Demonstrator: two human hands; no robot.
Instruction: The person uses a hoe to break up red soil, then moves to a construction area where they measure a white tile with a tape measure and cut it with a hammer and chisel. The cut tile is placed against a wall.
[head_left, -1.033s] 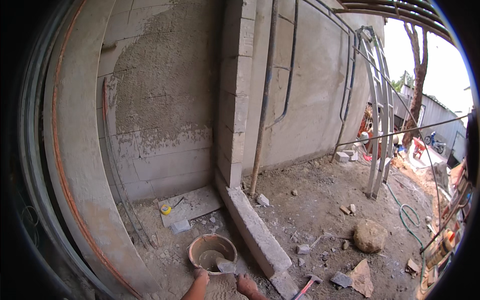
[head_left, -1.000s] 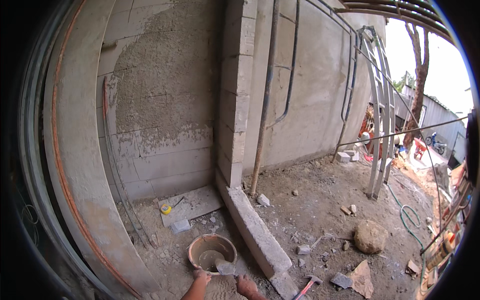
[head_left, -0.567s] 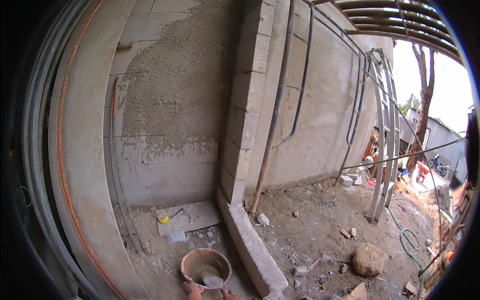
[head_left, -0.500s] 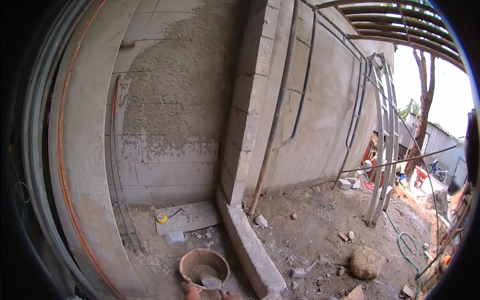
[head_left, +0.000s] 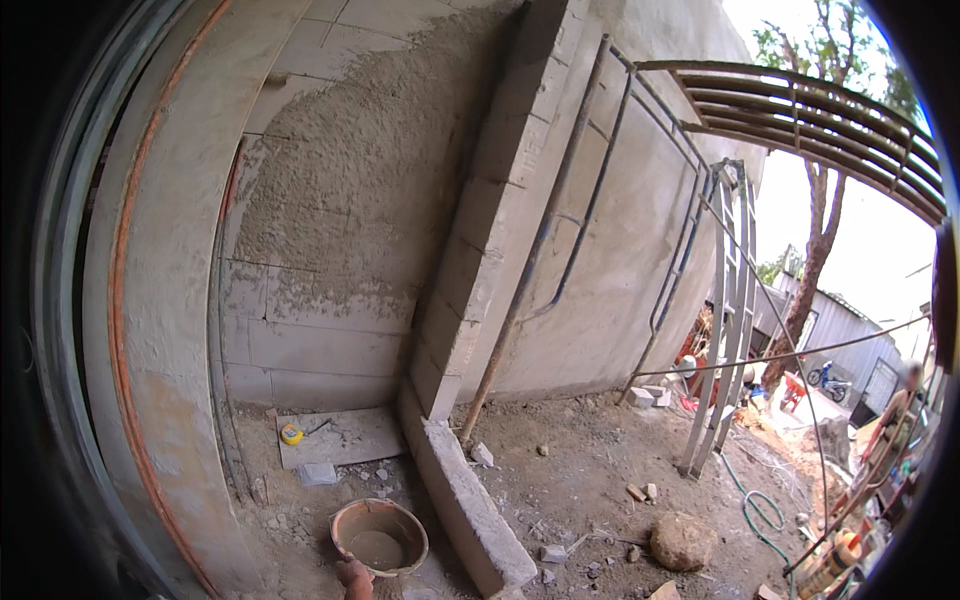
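While clasping the near-left rim of the mortar bucket [head_left: 386, 509] in a curled left hand [head_left: 356, 577], cannot tell the grip of the out-of-view right hand, but can place the bucket on dirt [head_left: 298, 530] beside the low curb [head_left: 470, 508].

- Bucket [head_left: 406, 522]: matt plastic look, crusted rim
- Mortar [head_left: 378, 548] inside: wet, smooth
- Wall render [head_left: 340, 190]: rough, matt
- Bare blocks [head_left: 320, 350]: smoother, matt
- Tape measure [head_left: 291, 434] near left edge of board [head_left: 365, 430]: smooth plastic look
- Ladder [head_left: 704, 410]: bare metal
- Boulder [head_left: 684, 542]: rough stone
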